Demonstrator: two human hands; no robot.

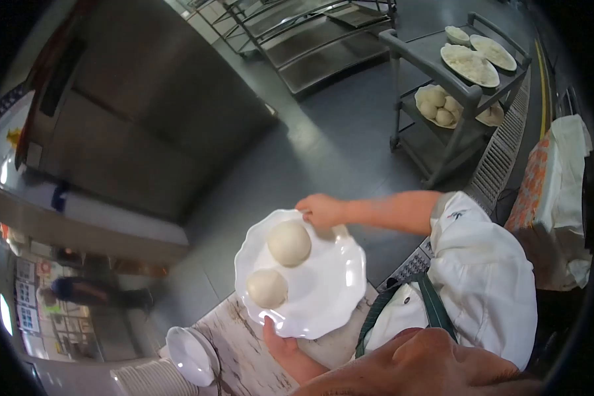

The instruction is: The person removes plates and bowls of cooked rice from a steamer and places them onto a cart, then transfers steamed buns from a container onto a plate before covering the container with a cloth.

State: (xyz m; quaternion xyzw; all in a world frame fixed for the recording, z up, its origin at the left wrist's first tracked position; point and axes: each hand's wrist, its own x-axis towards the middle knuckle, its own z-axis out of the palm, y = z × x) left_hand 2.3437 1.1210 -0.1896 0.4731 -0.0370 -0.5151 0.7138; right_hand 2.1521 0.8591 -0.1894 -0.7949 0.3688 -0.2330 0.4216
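A white plate with a scalloped rim (pixel 333 310) is held up in front of me, over the edge of a marble-patterned counter. Two smooth, pale balls that look like dough rest on it: one ball (pixel 289 243) near the side of my right hand, the other ball (pixel 267 288) closer to my left. My right hand (pixel 321 211) is closed on the plate's rim, with the arm stretched out. My left hand (pixel 281 340) grips the opposite rim, thumb on top. Its other fingers are hidden beneath the plate.
A grey cart (pixel 435 59) carries plates of pale food and more pale balls. Stacked white dishes (pixel 190 356) stand on the marble-patterned counter (pixel 234 336). Metal shelving (pixel 323 59) stands beyond the grey floor. A blurred person (pixel 99 290) appears farther off. A covered box (pixel 541 204) stands beside me.
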